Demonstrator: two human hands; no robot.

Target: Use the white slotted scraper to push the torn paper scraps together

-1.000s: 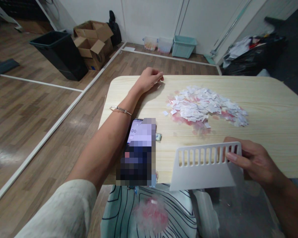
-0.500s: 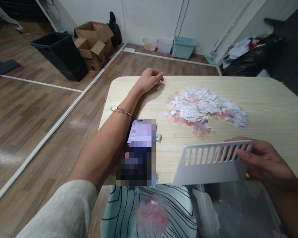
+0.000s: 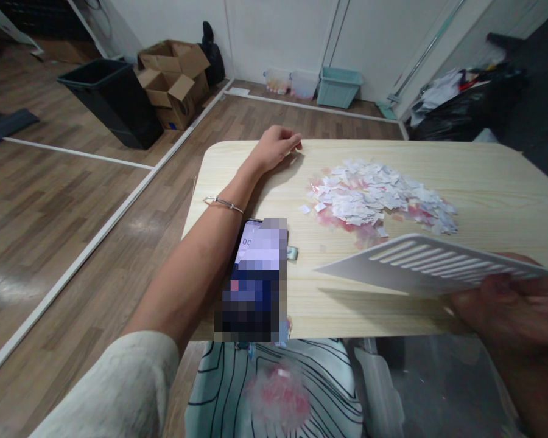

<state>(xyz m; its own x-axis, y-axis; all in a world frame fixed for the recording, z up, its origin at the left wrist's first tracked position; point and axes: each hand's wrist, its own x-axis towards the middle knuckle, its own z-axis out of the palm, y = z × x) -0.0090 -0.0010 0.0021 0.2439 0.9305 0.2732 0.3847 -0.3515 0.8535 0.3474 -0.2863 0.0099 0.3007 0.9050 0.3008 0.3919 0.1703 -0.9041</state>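
Observation:
My right hand (image 3: 511, 310) grips a white plastic scraper with slots (image 3: 420, 264), tilted almost flat above the near edge of the light wooden table (image 3: 484, 176). A pile of white and pink paper scraps (image 3: 379, 194) lies on the table beyond the scraper. My left hand (image 3: 276, 146) rests on the far left part of the table with fingers curled under, a few small scraps at its fingertips. A thin bracelet sits on that forearm. A phone (image 3: 256, 274) lies on the table by my left forearm.
A clear plastic bin (image 3: 438, 389) stands below the table's near edge, by my lap. On the floor are a black bin (image 3: 114, 100), cardboard boxes (image 3: 173, 79), a teal tub (image 3: 338, 85) and black bags with rubbish (image 3: 466, 103).
My right hand has moved right and tipped the scraper from upright to nearly flat. My left hand has stayed in place.

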